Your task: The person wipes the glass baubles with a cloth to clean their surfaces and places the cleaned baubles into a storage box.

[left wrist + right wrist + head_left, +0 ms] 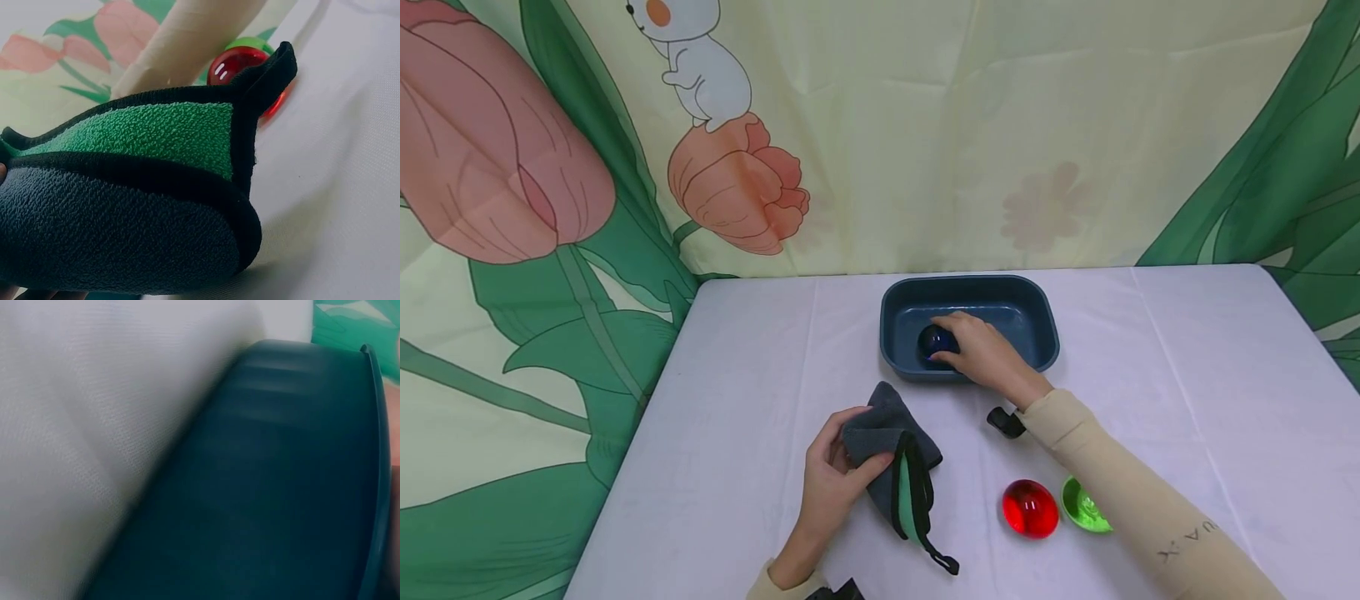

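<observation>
My right hand [981, 348] reaches into a dark blue rectangular basin [1045, 333], thumb and fingers gripping a glossy dark blue ball [935, 340] inside it. In the right wrist view the basin's outer wall [250, 487] fills much of the picture, and the ball is hidden. My left hand [838, 467] holds a folded dark grey cloth [887, 425] above the table, left of and nearer than the basin. Black edging, a green inner face [144, 131] and a hanging loop [275, 75] show on this cloth in the left wrist view.
A clear red ball [1031, 509] rests on the white-covered table [745, 400]. Beside it a shiny green round piece [1082, 508] is partly covered by the right sleeve [1135, 483]. Behind the table hangs a flowered curtain [925, 150].
</observation>
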Demonstrator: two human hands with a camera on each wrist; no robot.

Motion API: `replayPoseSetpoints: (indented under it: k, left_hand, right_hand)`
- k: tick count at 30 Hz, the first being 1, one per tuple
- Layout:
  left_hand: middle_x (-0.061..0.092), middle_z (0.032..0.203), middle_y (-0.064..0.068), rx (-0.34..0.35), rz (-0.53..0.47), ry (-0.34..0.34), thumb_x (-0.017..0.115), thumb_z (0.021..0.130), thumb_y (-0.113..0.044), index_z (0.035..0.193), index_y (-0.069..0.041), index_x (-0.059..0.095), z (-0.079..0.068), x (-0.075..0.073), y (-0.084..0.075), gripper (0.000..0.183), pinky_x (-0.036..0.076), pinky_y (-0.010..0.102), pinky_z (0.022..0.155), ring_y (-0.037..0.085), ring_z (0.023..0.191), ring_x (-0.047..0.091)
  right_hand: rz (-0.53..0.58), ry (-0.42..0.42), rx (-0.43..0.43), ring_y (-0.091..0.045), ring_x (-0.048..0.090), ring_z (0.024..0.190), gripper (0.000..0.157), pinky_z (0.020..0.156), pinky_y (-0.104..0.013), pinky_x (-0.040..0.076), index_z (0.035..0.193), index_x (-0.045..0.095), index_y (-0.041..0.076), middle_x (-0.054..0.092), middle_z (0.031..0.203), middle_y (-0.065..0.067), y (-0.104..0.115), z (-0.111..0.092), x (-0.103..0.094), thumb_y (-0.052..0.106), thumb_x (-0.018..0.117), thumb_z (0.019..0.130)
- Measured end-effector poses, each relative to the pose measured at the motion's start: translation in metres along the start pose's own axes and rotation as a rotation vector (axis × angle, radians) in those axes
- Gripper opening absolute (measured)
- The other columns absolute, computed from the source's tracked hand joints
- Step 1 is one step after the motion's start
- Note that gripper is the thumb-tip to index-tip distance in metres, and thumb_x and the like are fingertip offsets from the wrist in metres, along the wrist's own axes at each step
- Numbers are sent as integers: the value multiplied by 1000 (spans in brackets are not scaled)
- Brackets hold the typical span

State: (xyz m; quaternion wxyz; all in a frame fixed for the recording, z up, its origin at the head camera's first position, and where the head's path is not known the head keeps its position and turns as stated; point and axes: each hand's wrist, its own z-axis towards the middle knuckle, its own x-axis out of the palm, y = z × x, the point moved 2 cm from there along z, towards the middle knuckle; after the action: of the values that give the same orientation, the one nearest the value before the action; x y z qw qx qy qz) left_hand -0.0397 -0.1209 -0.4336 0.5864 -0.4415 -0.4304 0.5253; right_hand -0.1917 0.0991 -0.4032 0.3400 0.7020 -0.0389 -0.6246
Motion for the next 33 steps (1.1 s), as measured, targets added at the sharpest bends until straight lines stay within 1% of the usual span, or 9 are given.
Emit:
replayPoseSetpoints:
  k: [5, 7, 12, 18, 22, 27, 33]
  left_hand:
    - [64, 123, 17, 7, -6, 7, 75, 82, 7, 131, -1, 56, 0, 2, 1, 53, 54, 26, 93, 19, 109, 65]
    - [64, 123, 18, 5, -4, 8, 75, 82, 7, 131, -1, 56, 0, 3, 1, 53, 54, 26, 93, 19, 109, 65]
    - [64, 123, 18, -1, -3, 4, 75, 82, 7, 131, 0, 56, 0, 4, 0, 53, 54, 25, 93, 18, 109, 65]
    - [64, 124, 17, -8, -1, -7, 76, 82, 6, 130, -1, 56, 0, 6, -1, 53, 54, 26, 94, 19, 109, 65]
    - [63, 126, 15, -26, -9, -18, 76, 81, 5, 130, -3, 57, 0, 7, -1, 53, 53, 27, 96, 20, 111, 64]
    - [61, 127, 13, -50, -14, -14, 77, 82, 3, 130, -6, 57, 2, 9, -1, 53, 52, 28, 97, 21, 113, 63]
    - [61, 126, 11, -53, -8, -9, 77, 82, 2, 130, -7, 58, 4, 12, 1, 53, 52, 27, 97, 21, 112, 62]
  right_hand:
    - [-22, -5, 7, -35, 57, 123, 59, 102, -54, 47, 139, 54, 1, 56, 137, -20, 0, -1, 0, 28, 74, 91]
    - [-33, -9, 1, -35, 58, 121, 58, 101, -53, 48, 139, 54, 1, 56, 136, -20, 0, -2, -2, 28, 73, 92]
    - [-50, -24, -21, -34, 61, 117, 57, 98, -50, 50, 139, 54, 0, 56, 134, -19, 5, -7, -12, 28, 72, 92]
    - [-61, -19, -14, -35, 60, 119, 58, 100, -52, 49, 140, 52, 1, 54, 137, -19, 9, -15, -22, 28, 72, 93]
    - [-86, -19, -22, -35, 59, 120, 58, 100, -51, 50, 139, 53, 0, 54, 137, -20, 10, -23, -24, 28, 72, 92]
    - [-100, -16, -8, -34, 58, 123, 57, 100, -51, 49, 139, 54, 2, 55, 138, -18, 11, -35, -32, 27, 73, 91]
    - [-119, -13, -2, -32, 57, 124, 57, 100, -49, 50, 139, 54, 4, 55, 139, -16, 12, -54, -42, 26, 74, 90]
